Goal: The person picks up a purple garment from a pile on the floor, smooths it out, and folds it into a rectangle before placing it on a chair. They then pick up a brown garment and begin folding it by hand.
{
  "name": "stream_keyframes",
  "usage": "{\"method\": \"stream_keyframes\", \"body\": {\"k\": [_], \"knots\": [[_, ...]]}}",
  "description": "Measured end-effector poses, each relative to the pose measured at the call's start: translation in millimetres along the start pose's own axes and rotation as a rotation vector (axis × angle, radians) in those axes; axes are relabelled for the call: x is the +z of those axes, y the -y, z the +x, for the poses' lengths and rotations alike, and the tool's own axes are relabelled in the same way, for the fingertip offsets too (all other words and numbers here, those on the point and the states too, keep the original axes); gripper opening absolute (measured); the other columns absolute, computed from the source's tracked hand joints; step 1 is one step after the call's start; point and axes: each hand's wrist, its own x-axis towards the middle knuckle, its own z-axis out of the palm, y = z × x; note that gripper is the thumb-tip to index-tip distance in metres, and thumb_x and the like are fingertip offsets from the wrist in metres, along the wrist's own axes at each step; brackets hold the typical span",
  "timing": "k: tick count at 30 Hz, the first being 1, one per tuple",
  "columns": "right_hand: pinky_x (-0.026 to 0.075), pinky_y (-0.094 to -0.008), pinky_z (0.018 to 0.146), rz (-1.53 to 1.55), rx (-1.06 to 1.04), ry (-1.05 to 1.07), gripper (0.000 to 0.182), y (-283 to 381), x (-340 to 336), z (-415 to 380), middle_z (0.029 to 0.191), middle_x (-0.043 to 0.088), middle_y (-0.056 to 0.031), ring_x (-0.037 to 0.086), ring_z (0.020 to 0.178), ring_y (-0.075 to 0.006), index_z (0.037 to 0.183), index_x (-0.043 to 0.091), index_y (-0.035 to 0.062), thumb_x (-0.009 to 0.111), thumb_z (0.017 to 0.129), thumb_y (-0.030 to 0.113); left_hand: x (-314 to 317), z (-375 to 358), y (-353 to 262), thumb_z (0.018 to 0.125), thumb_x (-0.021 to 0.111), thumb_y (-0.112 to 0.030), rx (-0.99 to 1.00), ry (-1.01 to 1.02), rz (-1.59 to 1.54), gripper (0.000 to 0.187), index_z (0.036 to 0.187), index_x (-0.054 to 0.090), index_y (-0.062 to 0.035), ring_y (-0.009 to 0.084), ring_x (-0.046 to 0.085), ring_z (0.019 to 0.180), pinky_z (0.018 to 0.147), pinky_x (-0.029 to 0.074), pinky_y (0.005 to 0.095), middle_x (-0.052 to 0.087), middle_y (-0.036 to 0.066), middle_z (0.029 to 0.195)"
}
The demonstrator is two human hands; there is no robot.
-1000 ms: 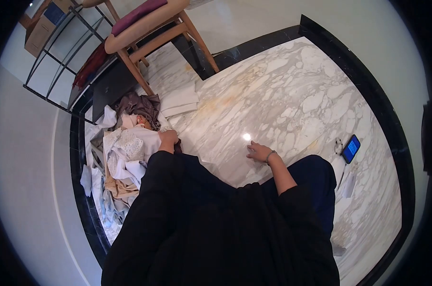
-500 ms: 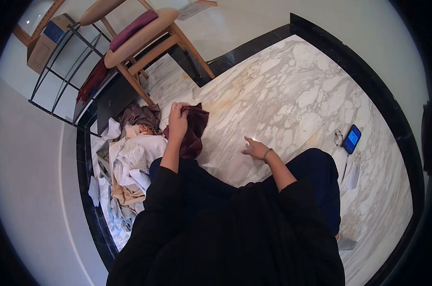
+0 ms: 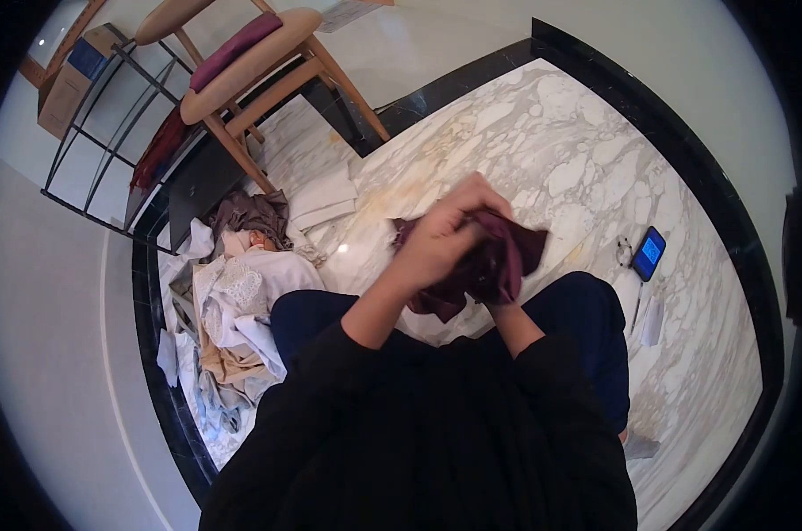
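Note:
A maroon cloth (image 3: 511,252) hangs bunched in front of me, above the marble floor and between my knees. My left hand (image 3: 449,234) is closed on its upper part, somewhat blurred. The cloth covers my right hand; only the wrist and forearm (image 3: 514,329) show below it, so its fingers are hidden. To the left lies a heap of white and beige cloths (image 3: 241,301), with a brown cloth (image 3: 255,217) at its top end.
A wooden chair (image 3: 255,66) with a folded maroon cloth stands at the upper left, beside a black metal rack (image 3: 109,150) and a cardboard box (image 3: 73,84). A phone (image 3: 649,254) lies on the marble floor (image 3: 587,159) at the right. A white cloth (image 3: 324,196) lies near the chair.
My left hand has carried the maroon cloth rightward from beside the heap to in front of me. My right hand, bare and open before, is now behind the cloth.

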Motion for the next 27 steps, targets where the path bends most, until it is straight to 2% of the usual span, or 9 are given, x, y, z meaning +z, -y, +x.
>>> {"method": "stream_keyframes", "body": {"k": [4, 8, 12, 13, 16, 19, 21, 23, 27], "knots": [[0.037, -0.0338, 0.104, 0.442, 0.438, -0.181, 0.065, 6, -41, 11, 0.134, 0.047, -0.0140, 0.045, 0.123, -0.0237, 0.139, 0.041, 0.0050, 0.070, 0.086, 0.029, 12, 11, 16, 0.080, 0.047, 0.004, 0.065, -0.045, 0.039, 0.028, 0.100, 0.065, -0.0023, 0.0183, 0.055, 0.100, 0.093, 0.039, 0.0279, 0.055, 0.005, 0.099], [0.043, -0.0320, 0.097, 0.736, 0.951, -0.211, 0.060, -8, -84, 30, 0.124, 0.055, -0.0117, 0.053, 0.113, -0.0215, 0.134, 0.046, 0.0037, 0.070, 0.084, 0.025, -27, -1, 57, 0.089, 0.045, 0.003, -0.085, -0.473, -0.080, 0.028, 0.108, 0.065, -0.0011, 0.0121, 0.058, 0.096, 0.089, 0.043, 0.0252, 0.062, 0.002, 0.101], [0.049, -0.0303, 0.090, 0.219, 0.990, -0.077, 0.054, -20, -107, 36, 0.114, 0.062, -0.0095, 0.062, 0.103, -0.0193, 0.129, 0.050, 0.0023, 0.071, 0.083, 0.021, -95, -33, 98, 0.098, 0.051, -0.015, -0.197, -0.836, -0.059, 0.021, 0.105, 0.064, 0.0001, 0.0081, 0.057, 0.088, 0.083, 0.045, 0.0227, 0.063, 0.000, 0.096], [0.051, -0.0275, 0.080, 0.005, 0.930, -0.104, 0.046, -23, -105, 37, 0.096, 0.067, -0.0094, 0.066, 0.087, -0.0188, 0.120, 0.058, 0.0026, 0.073, 0.080, 0.020, -112, -43, 109, 0.098, 0.052, -0.017, -0.205, -0.844, 0.072, 0.024, 0.108, 0.066, -0.0003, 0.0095, 0.057, 0.087, 0.082, 0.045, 0.0234, 0.062, 0.002, 0.097], [0.051, -0.0356, 0.082, -0.496, 1.071, 0.220, 0.055, 9, -106, 51, 0.092, 0.069, -0.0174, 0.067, 0.087, -0.0284, 0.127, 0.051, 0.0041, 0.071, 0.079, 0.021, -171, -99, 179, 0.096, 0.054, -0.027, -0.442, -0.857, 0.382, 0.030, 0.114, 0.065, -0.0054, 0.0143, 0.056, 0.098, 0.086, 0.044, 0.0318, 0.062, 0.002, 0.110], [0.050, -0.0398, 0.088, -0.708, 1.052, 0.343, 0.071, -1, -107, 38, 0.103, 0.065, -0.0196, 0.063, 0.102, -0.0340, 0.132, 0.048, 0.0103, 0.080, 0.071, 0.025, -183, -128, 202, 0.095, 0.057, -0.030, -0.848, -0.941, 0.305, 0.034, 0.113, 0.066, -0.0028, 0.0181, 0.057, 0.098, 0.085, 0.044, 0.0327, 0.062, 0.006, 0.110], [0.049, -0.0398, 0.093, -0.784, 1.076, 0.428, 0.075, -10, -107, 32, 0.118, 0.061, -0.0198, 0.060, 0.111, -0.0336, 0.132, 0.048, 0.0115, 0.083, 0.067, 0.027, -199, -146, 242, 0.092, 0.060, -0.031, -0.796, -0.737, 0.507, 0.037, 0.116, 0.065, -0.0031, 0.0201, 0.057, 0.098, 0.085, 0.045, 0.0341, 0.062, 0.009, 0.112], [0.049, -0.0403, 0.092, -0.798, 1.104, 0.534, 0.072, -8, -106, 34, 0.115, 0.063, -0.0189, 0.061, 0.109, -0.0341, 0.130, 0.051, 0.0106, 0.082, 0.068, 0.028, -191, -145, 252, 0.089, 0.065, -0.033, -0.724, -0.544, 0.791, 0.046, 0.123, 0.060, -0.0039, 0.0261, 0.058, 0.101, 0.089, 0.045, 0.0364, 0.062, 0.016, 0.114], [0.049, -0.0412, 0.090, -0.839, 1.203, 0.802, 0.058, -11, -99, 35, 0.109, 0.067, -0.0180, 0.063, 0.104, -0.0348, 0.118, 0.061, 0.0077, 0.081, 0.069, 0.031, -143, -119, 240, 0.084, 0.071, -0.035, -0.732, -0.254, 0.793, 0.064, 0.137, 0.047, -0.0068, 0.0309, 0.060, 0.105, 0.095, 0.044, 0.0376, 0.061, 0.020, 0.115]]}}
